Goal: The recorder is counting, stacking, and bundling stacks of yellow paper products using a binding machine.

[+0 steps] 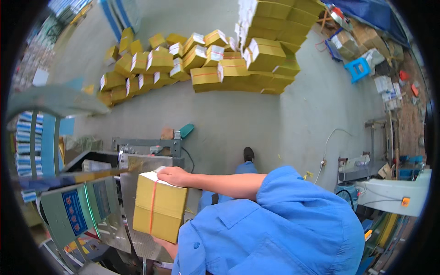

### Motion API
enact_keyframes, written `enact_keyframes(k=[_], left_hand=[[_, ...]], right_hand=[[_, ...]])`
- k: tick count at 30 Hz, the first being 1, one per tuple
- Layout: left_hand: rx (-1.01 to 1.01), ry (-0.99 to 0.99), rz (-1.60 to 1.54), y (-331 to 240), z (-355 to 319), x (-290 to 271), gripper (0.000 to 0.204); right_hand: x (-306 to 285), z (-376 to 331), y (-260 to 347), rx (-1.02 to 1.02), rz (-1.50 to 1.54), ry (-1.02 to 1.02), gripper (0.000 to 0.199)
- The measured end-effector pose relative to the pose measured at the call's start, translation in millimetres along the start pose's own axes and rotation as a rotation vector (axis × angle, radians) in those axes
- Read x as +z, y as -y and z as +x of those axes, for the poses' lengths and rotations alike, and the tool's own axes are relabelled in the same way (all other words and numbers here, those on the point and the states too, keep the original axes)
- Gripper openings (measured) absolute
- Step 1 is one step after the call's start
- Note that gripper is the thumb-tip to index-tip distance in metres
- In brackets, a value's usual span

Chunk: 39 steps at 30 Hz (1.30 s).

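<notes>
A yellow-brown carton (158, 206) with an orange strap round it and white at its upper end is between my hands. My right hand (173, 176) grips the carton's upper end, fingers bent over the edge. At the opposite end, my left hand (164, 246) presses against the lower edge; the carton and my sleeve hide most of it. The carton is over a perforated metal work surface (140, 243) of a machine; whether it rests there or is held just above, I cannot tell.
Beside the carton stands a machine panel (75, 211) with a green light strip. Strapped cartons (151, 62) lie in rows on the floor, with a taller stack (279, 27) alongside. A blue stool (357, 69) stands at far right. A cable (327, 142) crosses the floor.
</notes>
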State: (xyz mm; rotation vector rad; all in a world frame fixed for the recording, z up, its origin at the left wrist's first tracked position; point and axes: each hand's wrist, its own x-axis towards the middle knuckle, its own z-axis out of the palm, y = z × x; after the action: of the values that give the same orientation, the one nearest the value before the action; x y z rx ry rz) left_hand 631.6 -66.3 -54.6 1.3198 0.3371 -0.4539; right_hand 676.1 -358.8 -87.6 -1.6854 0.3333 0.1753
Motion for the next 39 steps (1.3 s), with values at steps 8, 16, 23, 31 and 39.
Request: enact_keyframes(k=[8, 16, 23, 31, 39], left_hand=[[0.016, 0.326, 0.136, 58, -17, 220, 0.053], [-0.231, 0.667, 0.211, 106, -37, 464, 0.06], [-0.501, 0.807, 0.406, 172, -25, 629, 0.062], [-0.505, 1.163, 0.526, 274, -18, 835, 0.059], [-0.579, 1.106, 0.635, 351, 1, 996, 0.053]], right_hand=[[-203, -149, -90, 0.151, 0.411, -0.309, 0.038], [-365, -265, -167, 0.126, 0.712, -0.686, 0.05], [-488, -329, -193, 0.181, 1.146, -0.886, 0.048], [-635, -373, -266, -0.005, 1.164, -1.183, 0.039], [-799, -357, -343, 0.011, 1.083, -1.16, 0.04]])
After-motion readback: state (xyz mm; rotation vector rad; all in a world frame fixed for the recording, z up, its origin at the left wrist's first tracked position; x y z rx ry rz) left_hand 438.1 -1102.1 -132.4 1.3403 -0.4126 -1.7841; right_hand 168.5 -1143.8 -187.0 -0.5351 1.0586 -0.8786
